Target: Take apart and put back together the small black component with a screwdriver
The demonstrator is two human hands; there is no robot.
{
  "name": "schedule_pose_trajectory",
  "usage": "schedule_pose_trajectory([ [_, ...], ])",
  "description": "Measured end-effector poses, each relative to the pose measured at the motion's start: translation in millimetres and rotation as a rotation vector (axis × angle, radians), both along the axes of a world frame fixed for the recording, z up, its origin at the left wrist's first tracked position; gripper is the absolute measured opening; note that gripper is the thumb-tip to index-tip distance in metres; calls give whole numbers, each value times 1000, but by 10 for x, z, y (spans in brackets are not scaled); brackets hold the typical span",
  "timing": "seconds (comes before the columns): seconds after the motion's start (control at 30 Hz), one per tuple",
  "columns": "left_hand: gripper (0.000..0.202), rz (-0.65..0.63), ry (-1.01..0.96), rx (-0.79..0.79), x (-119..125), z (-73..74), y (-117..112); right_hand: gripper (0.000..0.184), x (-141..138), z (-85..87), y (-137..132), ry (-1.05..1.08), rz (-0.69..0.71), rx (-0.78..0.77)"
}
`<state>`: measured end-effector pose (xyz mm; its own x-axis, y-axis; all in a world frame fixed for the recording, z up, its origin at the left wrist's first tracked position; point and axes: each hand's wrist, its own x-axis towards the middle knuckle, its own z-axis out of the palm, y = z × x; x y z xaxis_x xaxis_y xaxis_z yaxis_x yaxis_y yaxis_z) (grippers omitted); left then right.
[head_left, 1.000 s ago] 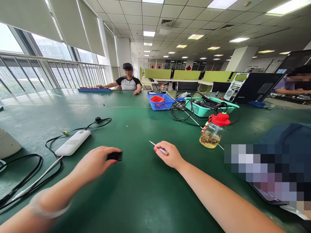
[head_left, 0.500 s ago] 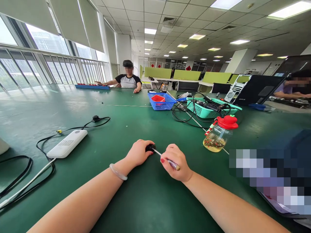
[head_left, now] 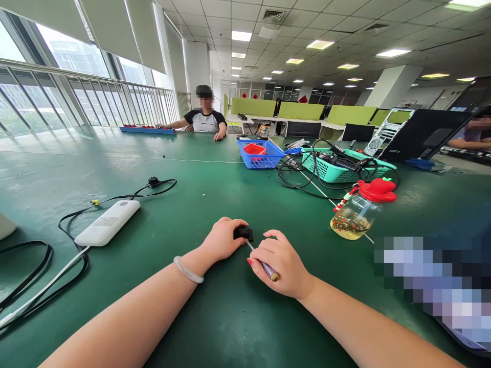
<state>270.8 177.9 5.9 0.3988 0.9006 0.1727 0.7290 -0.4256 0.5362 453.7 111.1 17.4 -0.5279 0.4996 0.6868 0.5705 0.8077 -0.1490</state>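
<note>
Between the thumb and fingers of my left hand is a small black block-like part, held low over the green table; its exact kind is too small to tell. My right hand is closed around the handle of a screwdriver. The metal shaft slants up and left, and its tip meets the near side of the black part. Whether a screw sits at the tip cannot be made out. A pale bangle circles my left wrist.
On the left lies a white power bank with cables. To the right stands a red-lidded jar. Beyond are a blue basket and a teal basket with cables. A person sits across the table.
The black part has turned, so more of its face shows. My right hand has shifted slightly right and down, and the screwdriver slants more steeply. The view has swung a little.
</note>
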Motion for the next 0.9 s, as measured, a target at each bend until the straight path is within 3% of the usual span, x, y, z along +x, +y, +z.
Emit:
schedule_pose_trajectory([
  [0.43,42,-33,8,-3,-19,-2,-5,14,-12,-84,11,-94,-43,-6],
  [0.9,35,-8,-16,-30,-14,19,3,18,5,-21,-7,-25,-71,82],
])
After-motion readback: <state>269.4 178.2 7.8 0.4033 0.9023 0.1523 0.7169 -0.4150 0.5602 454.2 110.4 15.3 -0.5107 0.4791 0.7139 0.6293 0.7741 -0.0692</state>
